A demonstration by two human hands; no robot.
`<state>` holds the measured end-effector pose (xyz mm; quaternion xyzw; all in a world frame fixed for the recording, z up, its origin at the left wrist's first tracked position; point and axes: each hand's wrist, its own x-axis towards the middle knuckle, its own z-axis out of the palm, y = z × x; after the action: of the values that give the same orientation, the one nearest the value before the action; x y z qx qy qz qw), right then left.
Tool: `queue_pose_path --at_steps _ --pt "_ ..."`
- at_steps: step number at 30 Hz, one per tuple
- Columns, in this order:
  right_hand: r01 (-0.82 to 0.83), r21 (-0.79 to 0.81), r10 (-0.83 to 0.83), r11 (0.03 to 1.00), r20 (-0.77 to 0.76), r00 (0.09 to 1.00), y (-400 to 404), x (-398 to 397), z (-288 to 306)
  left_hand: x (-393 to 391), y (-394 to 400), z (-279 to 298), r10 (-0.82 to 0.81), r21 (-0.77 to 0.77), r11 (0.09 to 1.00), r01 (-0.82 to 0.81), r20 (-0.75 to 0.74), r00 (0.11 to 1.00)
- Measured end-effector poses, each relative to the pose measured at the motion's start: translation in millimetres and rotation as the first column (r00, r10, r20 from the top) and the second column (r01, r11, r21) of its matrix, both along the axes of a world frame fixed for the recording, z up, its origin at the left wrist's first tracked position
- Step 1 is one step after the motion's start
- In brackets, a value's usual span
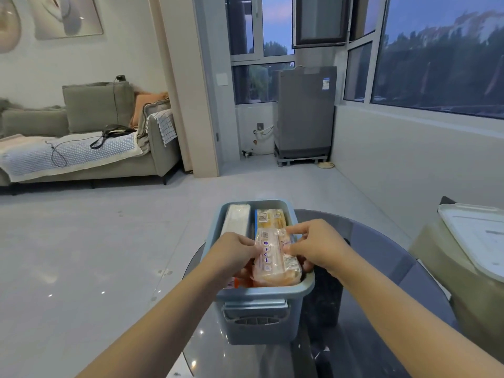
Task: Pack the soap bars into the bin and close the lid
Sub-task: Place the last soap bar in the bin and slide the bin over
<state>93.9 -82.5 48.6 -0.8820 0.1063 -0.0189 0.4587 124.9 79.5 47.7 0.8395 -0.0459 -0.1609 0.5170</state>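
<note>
A blue-grey plastic bin (261, 317) stands on a round dark glass table (381, 309), its top uncovered. Both hands hold a clear-wrapped pack of orange soap bars (275, 257) inside the bin's near half. My left hand (234, 249) grips the pack's left edge and my right hand (313, 246) grips its right edge. Behind it lies another wrapped soap pack (270, 217), and a white soap bar pack (236, 218) lies along the bin's left side. An orange pack (240, 279) shows under my left hand. The white lid (474, 236) rests on a seat at the right.
A beige chair (441, 268) holding the lid stands right of the table. A grey sofa (81, 143) is at the far left, a grey washing machine (304, 113) by the windows at the back. Pale tiled floor (95, 255) spreads to the left.
</note>
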Motion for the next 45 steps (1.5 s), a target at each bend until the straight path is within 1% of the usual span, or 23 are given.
queue_pose_path --at_steps 2,4,5,7,9,12,13,14,17,19,21,23,24,25,27,30,32,33,35,38,41,43,45 --pt "-0.019 -0.18 0.021 0.984 0.009 1.0 -0.4 3.5 0.1 2.6 -0.2 -0.7 -0.016 0.104 0.995 0.008 0.077 0.997" --pt "-0.01 -0.36 0.011 0.933 0.002 1.0 0.9 4.5 -0.3 4.3 -0.7 -0.9 -0.037 0.168 0.986 0.016 0.124 0.992" --pt "-0.005 -0.42 0.008 0.908 0.004 1.0 1.5 4.0 -1.1 5.1 -1.1 -1.7 -0.051 0.2 0.98 0.021 0.146 0.988" --pt "-0.017 -0.511 0.03 0.859 0.017 0.999 2.9 2.8 -5.0 6.6 -1.9 -4.5 -0.079 0.288 0.957 0.017 0.206 0.975" --pt "-0.031 -0.594 0.067 0.804 0.037 0.997 4.5 2.5 -10.3 7.9 -3.3 -7.9 -0.098 0.339 0.941 0.009 0.247 0.964" --pt "-0.041 -0.611 0.09 0.791 0.049 0.995 3.7 3.4 -16.1 8.9 -4.6 -12.7 -0.11 0.359 0.933 -0.002 0.289 0.951" --pt "-0.045 -0.587 0.094 0.808 0.054 0.994 1.6 3.6 -18.3 7.6 -4.8 -14.2 -0.107 0.347 0.938 -0.004 0.299 0.948" --pt "-0.043 -0.53 0.092 0.847 0.067 0.994 -1.3 3.0 -21.1 6.0 -4.4 -15.5 -0.093 0.322 0.947 -0.014 0.315 0.944" --pt "-0.002 -0.222 0.035 0.975 0.143 0.989 -7.1 -4.2 -33.0 -0.5 3.9 -16.9 0.007 0.261 0.956 -0.137 0.447 0.894" --pt "0.032 -0.022 -0.029 0.999 0.154 0.988 -8.9 -8.3 -41.4 -3.8 14.3 -18.1 0.056 0.269 0.934 -0.236 0.541 0.839" --pt "0.054 0.1 -0.066 0.994 0.116 0.991 -8.7 -8.9 -44.7 -7.0 24.0 -21.8 0.096 0.299 0.897 -0.324 0.585 0.805" --pt "0.071 0.144 -0.084 0.987 0.081 0.993 -9.0 -3.1 -42.9 -10.9 30.5 -27.3 0.115 0.359 0.851 -0.383 0.584 0.804" --pt "0.08 0.149 -0.093 0.986 0.078 0.993 -9.8 1.5 -41.1 -13.1 32.5 -31.0 0.131 0.364 0.847 -0.386 0.561 0.817" --pt "0.088 0.154 -0.101 0.984 0.077 0.992 -10.9 6.6 -38.9 -15.7 33.5 -35.3 0.158 0.332 0.865 -0.376 0.53 0.833" --pt "0.097 0.199 -0.111 0.975 0.065 0.992 -12.5 15.7 -35.1 -21.0 34.1 -44.2 0.22 0.208 0.91 -0.359 0.492 0.842" --pt "0.109 0.288 -0.121 0.952 0.024 0.992 -12.4 22.9 -37.4 -28.0 29.5 -54.5 0.306 0.115 0.894 -0.433 0.549 0.778" --pt "0.123 0.319 -0.14 0.94 0.03 0.99 -11.5 23.8 -41.5 -28.3 25.1 -56.0 0.368 0.059 0.872 -0.486 0.575 0.731" --pt "0.134 0.337 -0.157 0.932 0.041 0.987 -11.9 23.5 -44.0 -26.9 23.1 -55.8 0.371 0.045 0.872 -0.487 0.588 0.718" --pt "0.179 0.376 -0.22 0.909 0.071 0.973 -14.7 21.4 -50.2 -20.6 20.3 -55.3 0.348 0.03 0.891 -0.453 0.594 0.725" --pt "0.277 0.466 -0.367 0.84 0.114 0.923 -20.3 13.8 -61.7 0.9 17.5 -52.1 0.302 -0.015 0.936 -0.352 0.55 0.779" --pt "0.367 0.575 -0.523 0.732 0.129 0.843 -21.6 7.1 -74.0 29.8 8.5 -44.5 0.165 -0.04 0.985 -0.167 0.498 0.851" --pt "0.414 0.623 -0.604 0.663 0.12 0.788 -23.1 2.1 -79.6 46.4 -0.6 -39.7 0.058 -0.006 0.998 -0.062 0.458 0.887" --pt "0.441 0.632 -0.637 0.637 0.11 0.763 -28.1 -3.0 -82.0 55.5 -9.9 -39.0 0.015 0.017 1.0 -0.025 0.447 0.894"
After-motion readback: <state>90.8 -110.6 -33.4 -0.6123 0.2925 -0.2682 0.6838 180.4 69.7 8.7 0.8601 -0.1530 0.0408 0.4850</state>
